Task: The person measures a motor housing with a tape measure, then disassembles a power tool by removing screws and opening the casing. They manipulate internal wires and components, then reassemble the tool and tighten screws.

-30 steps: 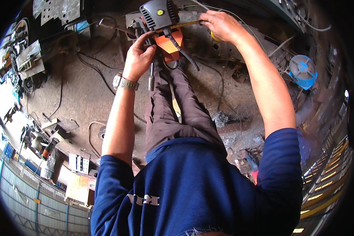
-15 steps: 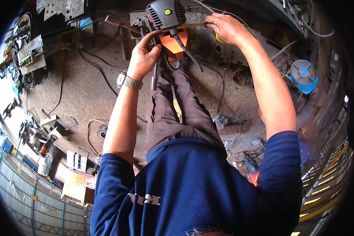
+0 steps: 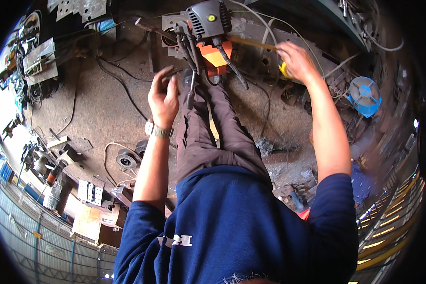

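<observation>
My right hand (image 3: 296,62) grips a yellow tape measure (image 3: 284,69), with part of the case hidden under the palm. Its blade (image 3: 251,43) runs out to the left, behind a machine with a dark grey vented motor housing (image 3: 209,20) and an orange lower part (image 3: 216,56). Left of that machine my left hand (image 3: 164,98) hangs in the air, fingers loosely bent and apart, nothing visible in it. A lever handle (image 3: 192,92) points down from the machine toward my legs, to the right of that hand. A ribbed black cable (image 3: 231,64) hangs from the housing.
A long metal plate (image 3: 305,56) lies behind the tape. Blue fan-like drum (image 3: 365,93) stands at right. Spools (image 3: 126,160) and a cardboard box (image 3: 89,222) are at lower left. Cables (image 3: 120,87) trail across the floor; metal plates (image 3: 40,64) sit at far left.
My left hand has come off the tape's end at the machine and drawn back down and left. The right hand has moved right and down with the tape measure.
</observation>
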A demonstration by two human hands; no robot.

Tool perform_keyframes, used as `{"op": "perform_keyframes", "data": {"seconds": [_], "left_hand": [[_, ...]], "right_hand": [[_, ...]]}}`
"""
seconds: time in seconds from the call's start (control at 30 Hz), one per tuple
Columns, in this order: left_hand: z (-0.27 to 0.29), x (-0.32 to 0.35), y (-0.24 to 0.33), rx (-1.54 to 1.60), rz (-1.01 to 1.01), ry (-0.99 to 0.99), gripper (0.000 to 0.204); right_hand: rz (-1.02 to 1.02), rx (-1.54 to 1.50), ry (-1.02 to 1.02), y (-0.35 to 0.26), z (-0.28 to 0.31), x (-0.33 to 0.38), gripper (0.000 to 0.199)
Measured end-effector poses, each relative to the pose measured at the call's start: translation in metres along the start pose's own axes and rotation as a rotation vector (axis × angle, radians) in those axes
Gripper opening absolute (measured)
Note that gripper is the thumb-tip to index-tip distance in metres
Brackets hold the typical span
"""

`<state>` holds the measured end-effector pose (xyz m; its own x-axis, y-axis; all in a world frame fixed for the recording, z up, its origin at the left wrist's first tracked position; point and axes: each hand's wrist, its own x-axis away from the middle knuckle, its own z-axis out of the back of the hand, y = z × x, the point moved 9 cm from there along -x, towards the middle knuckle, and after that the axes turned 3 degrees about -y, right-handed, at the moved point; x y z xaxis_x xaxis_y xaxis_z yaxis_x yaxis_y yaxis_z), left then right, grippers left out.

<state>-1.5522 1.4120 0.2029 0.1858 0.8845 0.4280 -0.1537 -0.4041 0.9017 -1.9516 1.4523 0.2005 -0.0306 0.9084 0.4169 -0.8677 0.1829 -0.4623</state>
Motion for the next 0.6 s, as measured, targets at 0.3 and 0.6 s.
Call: {"op": "perform_keyframes", "data": {"seconds": [0.3,0.6], "left_hand": [[0.155,0.13,-0.196,-0.737,0.381,-0.027,0.047],[0.214,0.175,-0.238,-0.536,0.695,0.003,0.036]], "right_hand": [[-0.699,-0.089,-0.511,0.082,-0.123,0.214,0.023],[-0.784,-0.219,-0.625,0.048,-0.136,0.253,0.031]]}}
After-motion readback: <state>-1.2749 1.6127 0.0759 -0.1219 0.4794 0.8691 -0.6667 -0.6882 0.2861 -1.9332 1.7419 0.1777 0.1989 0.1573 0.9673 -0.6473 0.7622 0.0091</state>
